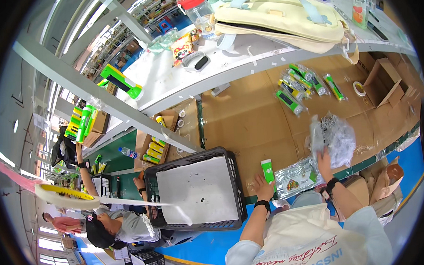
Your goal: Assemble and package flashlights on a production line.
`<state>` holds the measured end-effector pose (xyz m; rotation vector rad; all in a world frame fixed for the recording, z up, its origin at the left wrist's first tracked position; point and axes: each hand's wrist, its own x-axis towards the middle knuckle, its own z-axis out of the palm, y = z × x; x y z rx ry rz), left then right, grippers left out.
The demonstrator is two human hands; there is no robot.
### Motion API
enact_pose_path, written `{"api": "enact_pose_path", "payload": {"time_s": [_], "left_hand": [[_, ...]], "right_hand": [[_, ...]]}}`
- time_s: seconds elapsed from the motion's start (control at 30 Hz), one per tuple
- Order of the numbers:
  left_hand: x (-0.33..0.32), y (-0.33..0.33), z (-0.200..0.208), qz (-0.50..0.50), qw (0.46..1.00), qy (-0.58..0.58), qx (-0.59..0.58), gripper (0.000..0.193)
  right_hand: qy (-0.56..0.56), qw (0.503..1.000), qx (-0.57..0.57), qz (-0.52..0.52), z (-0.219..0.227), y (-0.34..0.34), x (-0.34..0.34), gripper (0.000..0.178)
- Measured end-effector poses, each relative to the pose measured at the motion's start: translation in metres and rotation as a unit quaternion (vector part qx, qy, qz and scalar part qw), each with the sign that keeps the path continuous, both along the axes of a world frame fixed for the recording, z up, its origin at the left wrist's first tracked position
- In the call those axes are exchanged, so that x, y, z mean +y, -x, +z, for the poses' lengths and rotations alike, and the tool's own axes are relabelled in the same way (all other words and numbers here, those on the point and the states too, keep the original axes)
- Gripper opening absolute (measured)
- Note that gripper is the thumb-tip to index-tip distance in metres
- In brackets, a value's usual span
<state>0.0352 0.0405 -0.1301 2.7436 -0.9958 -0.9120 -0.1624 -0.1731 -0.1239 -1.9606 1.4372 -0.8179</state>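
My left hand (263,187) is closed round the lower end of a green and white flashlight (267,167) at the near edge of the cardboard-covered bench. Just right of it lies a stack of flat clear plastic bags (295,177) with a printed patch. My right hand (324,166) reaches past these bags to a heap of clear plastic holding grey cords (333,140). Its fingertips touch the heap and are partly hidden there, so their grip is unclear. Farther back lie several green and yellow flashlights in clear wrap (298,85).
A black crate (236,187) lined with white paper stands left of my hands. An open cardboard box (383,84) and a tape roll (359,88) sit at the far right. A shelf (173,89) crosses above the bench. A co-worker (124,224) works at the left.
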Motion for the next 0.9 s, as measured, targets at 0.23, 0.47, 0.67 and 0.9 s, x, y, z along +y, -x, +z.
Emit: {"api": "enact_pose_path", "payload": {"time_s": [0.23, 0.47, 0.67, 0.9], "left_hand": [[-0.026, 0.004, 0.059, 0.126, 0.929, 0.34, -0.074, 0.065], [-0.009, 0.045, 0.117, -0.146, 0.899, 0.385, 0.147, 0.031], [0.002, 0.027, 0.139, -0.114, 0.899, 0.281, 0.316, 0.024], [0.061, 0.003, 0.223, -0.041, 0.919, 0.33, 0.213, 0.017]], "right_hand": [[-0.087, 0.97, 0.047, 0.22, 0.062, -0.024, 0.019, 0.041], [-0.418, 0.698, 0.16, 0.559, 0.105, -0.032, 0.059, 0.029], [-0.418, 0.651, 0.125, 0.621, 0.102, -0.034, 0.03, 0.038], [-0.271, 0.632, 0.045, 0.725, 0.206, -0.047, 0.007, 0.039]]}}
